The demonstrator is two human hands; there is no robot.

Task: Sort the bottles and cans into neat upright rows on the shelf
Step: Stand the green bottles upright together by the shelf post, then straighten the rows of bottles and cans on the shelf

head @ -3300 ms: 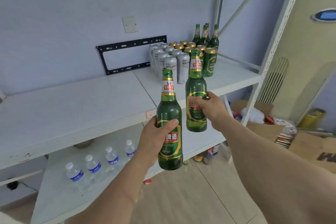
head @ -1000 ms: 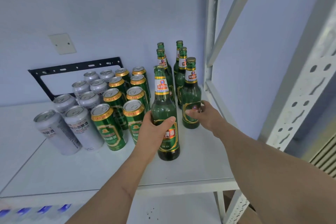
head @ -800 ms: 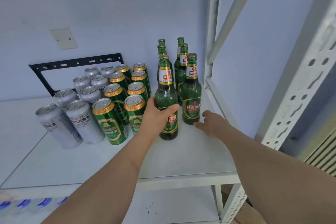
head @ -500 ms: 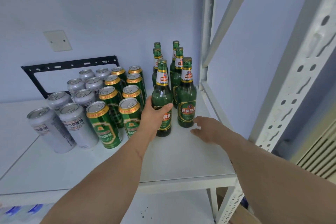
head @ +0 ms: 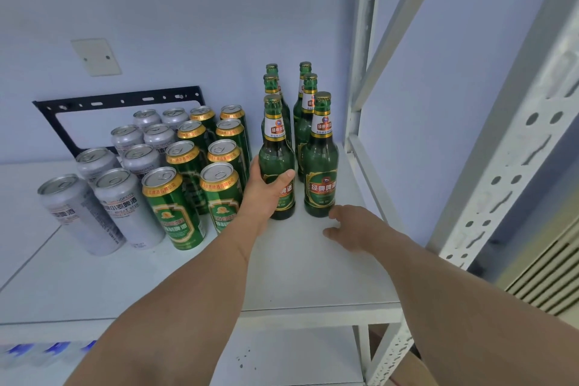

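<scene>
Green glass bottle [head: 277, 163] gripped upright on the shelf [head: 313, 276] by the left hand [head: 261, 197].
Right hand [head: 351, 229] lies released beside its neighbour bottle [head: 320, 166]; cans [head: 219, 191] just left could be toppled by a careless withdrawal.

Two bare forearms reach up from the bottom of the frame toward its centre. The left hand [head: 264, 194] is curled in a grasp just left of centre, thumb lying across to the right. The right hand [head: 352, 227], right of centre, is flat and palm-down with loosely spread fingers, seemingly holding nothing.
</scene>
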